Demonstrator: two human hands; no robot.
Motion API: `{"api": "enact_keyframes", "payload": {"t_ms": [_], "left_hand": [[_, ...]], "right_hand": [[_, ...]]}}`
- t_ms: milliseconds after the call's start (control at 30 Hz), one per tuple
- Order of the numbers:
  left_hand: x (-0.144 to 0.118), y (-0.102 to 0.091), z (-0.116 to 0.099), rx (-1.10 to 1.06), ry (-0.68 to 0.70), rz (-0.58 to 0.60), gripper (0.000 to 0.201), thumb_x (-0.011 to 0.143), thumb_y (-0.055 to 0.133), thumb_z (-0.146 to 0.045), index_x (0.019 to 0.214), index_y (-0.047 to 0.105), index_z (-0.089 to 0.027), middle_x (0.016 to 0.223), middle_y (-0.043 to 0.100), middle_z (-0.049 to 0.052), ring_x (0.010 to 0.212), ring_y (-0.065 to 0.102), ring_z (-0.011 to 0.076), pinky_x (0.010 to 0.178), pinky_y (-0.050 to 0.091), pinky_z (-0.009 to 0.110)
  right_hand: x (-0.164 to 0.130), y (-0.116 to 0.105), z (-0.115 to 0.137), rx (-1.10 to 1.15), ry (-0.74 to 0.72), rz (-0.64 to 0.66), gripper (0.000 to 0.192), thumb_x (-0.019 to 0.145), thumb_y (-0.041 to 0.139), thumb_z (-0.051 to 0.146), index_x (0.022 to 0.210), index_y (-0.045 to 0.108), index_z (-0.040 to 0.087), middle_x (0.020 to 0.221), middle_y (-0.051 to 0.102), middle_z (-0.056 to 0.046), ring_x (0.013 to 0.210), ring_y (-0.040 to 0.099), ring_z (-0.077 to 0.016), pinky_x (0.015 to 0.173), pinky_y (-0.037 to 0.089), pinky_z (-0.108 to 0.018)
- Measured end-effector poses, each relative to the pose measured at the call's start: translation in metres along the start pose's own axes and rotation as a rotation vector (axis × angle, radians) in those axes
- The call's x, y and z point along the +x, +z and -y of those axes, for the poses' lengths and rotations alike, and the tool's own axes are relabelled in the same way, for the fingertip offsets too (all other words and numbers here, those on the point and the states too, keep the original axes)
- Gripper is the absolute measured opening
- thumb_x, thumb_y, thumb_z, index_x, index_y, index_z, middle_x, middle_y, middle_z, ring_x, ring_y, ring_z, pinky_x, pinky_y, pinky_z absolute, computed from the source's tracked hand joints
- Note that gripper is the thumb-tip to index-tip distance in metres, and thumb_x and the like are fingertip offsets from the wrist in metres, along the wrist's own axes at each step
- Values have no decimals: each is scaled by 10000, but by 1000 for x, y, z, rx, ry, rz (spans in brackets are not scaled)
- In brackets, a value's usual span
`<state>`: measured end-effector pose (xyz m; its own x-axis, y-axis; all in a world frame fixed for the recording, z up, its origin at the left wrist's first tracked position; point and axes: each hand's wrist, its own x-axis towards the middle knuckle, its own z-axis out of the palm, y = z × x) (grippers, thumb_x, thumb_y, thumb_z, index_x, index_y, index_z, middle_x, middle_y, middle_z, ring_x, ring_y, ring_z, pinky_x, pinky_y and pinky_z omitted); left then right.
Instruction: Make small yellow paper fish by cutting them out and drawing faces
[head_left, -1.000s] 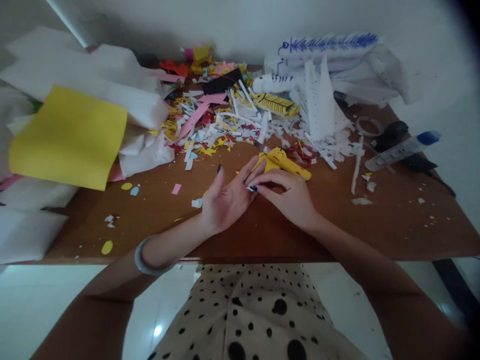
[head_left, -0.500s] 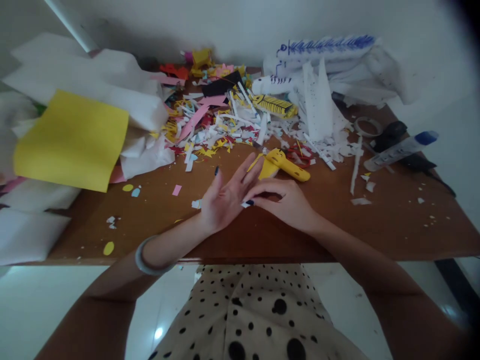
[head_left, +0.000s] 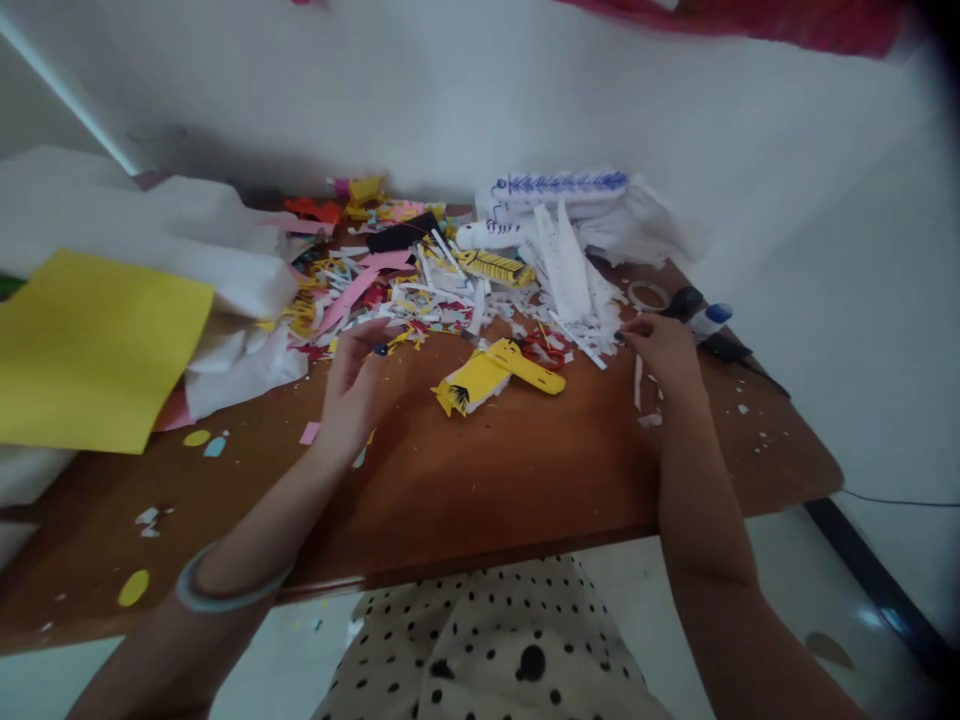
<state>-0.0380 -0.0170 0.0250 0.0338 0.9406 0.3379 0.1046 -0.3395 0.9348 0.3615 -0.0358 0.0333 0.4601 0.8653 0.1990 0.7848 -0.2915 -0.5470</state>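
Observation:
My left hand (head_left: 354,385) hovers over the table's left part, beside the near edge of a heap of paper scraps (head_left: 442,300). Its thumb stands a little apart from the fingers, and nothing shows between them. My right hand (head_left: 666,352) is at the right side of the heap, by torn white paper (head_left: 564,270). Its thumb and forefinger are close together; whatever may be between them is too small to make out. Between the hands, a yellow utility knife (head_left: 529,366) lies across a yellow paper piece with black strokes (head_left: 474,382). Red-handled scissors (head_left: 546,350) lie just behind.
Crumpled white sheets and a yellow sheet (head_left: 105,345) cover the left side. A tape roll (head_left: 649,296) and a blue-capped tube (head_left: 709,321) lie at the right. Behind the heap is a wall. The brown table's (head_left: 510,480) front edge runs before my body.
My hands have moved apart, the left one leftward and the right one to the right, by the white scraps. The yellow paper piece is uncovered. The view has shifted, showing more wall.

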Motion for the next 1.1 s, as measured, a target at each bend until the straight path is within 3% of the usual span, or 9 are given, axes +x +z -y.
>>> {"api": "enact_keyframes", "payload": {"t_ms": [133, 267, 433, 533, 633, 733, 833, 933, 1100], "left_hand": [[4, 0, 3, 51, -3, -26, 321, 852, 589, -349, 1151, 580, -232, 1160, 651, 57, 1116, 573, 214, 927, 455, 349], [2, 0, 7, 261, -33, 103, 315, 881, 547, -366, 1162, 577, -226, 1221, 620, 72, 1143, 557, 236, 953, 444, 393], [-3, 0, 8, 585, 72, 256, 329, 908, 495, -346, 1204, 565, -223, 1254, 588, 79, 1182, 501, 260, 978, 424, 427], [-4, 0, 6, 682, 105, 261, 315, 913, 483, -334, 1198, 558, -226, 1236, 589, 85, 1159, 503, 268, 961, 432, 430], [-3, 0, 3, 749, 158, 219, 302, 906, 496, -332, 1166, 565, -195, 1182, 602, 108, 1111, 522, 281, 948, 431, 444], [-5, 3, -3, 795, 357, 284, 278, 897, 512, -293, 1145, 574, -183, 1163, 633, 114, 1111, 539, 280, 984, 393, 455], [-12, 11, -8, 838, 523, 506, 276, 916, 499, -297, 1167, 589, -226, 1199, 664, 80, 1140, 557, 272, 979, 382, 437], [-21, 22, -9, 942, 535, 631, 334, 916, 523, -377, 1216, 595, -248, 1258, 652, 87, 1176, 548, 308, 948, 379, 451], [-22, 33, -5, 1081, 477, 637, 450, 887, 558, -470, 1241, 580, -193, 1251, 640, 151, 1159, 549, 358, 927, 371, 491]], "right_hand": [[3, 7, -12, -142, -3, 36, 152, 741, 618, 114, 821, 741, 154, 853, 744, -105, 865, 677, -264, 808, 489, -382], [2, 4, -12, -150, -16, -2, 214, 761, 551, 80, 815, 751, 132, 857, 729, -156, 896, 667, -315, 853, 467, -448], [-13, 10, 21, -30, -214, -128, 352, 919, 398, 183, 1164, 646, 136, 1195, 646, -157, 1061, 610, -265, 960, 433, -440], [-33, 33, 53, 70, -406, 9, 253, 881, 552, 273, 1106, 639, 196, 1056, 682, -78, 932, 639, -203, 854, 499, -350], [-49, 58, 73, 72, -558, 160, 347, 754, 737, 326, 1058, 629, 198, 1052, 671, -96, 998, 611, -254, 873, 493, -394], [-57, 70, 77, 9, -583, 272, 359, 767, 736, 316, 1072, 609, 175, 1010, 667, -108, 994, 595, -270, 848, 487, -407], [-58, 72, 74, -32, -609, 293, 317, 799, 700, 297, 1074, 619, 162, 1023, 679, -116, 993, 595, -271, 853, 478, -401], [-56, 71, 72, -13, -612, 272, 273, 811, 672, 278, 1058, 646, 164, 1042, 693, -114, 1004, 602, -266, 881, 471, -397], [-50, 69, 67, 252, -461, 292, 266, 783, 670, 320, 1013, 684, 188, 1024, 718, -73, 925, 648, -222, 860, 500, -381]]}}
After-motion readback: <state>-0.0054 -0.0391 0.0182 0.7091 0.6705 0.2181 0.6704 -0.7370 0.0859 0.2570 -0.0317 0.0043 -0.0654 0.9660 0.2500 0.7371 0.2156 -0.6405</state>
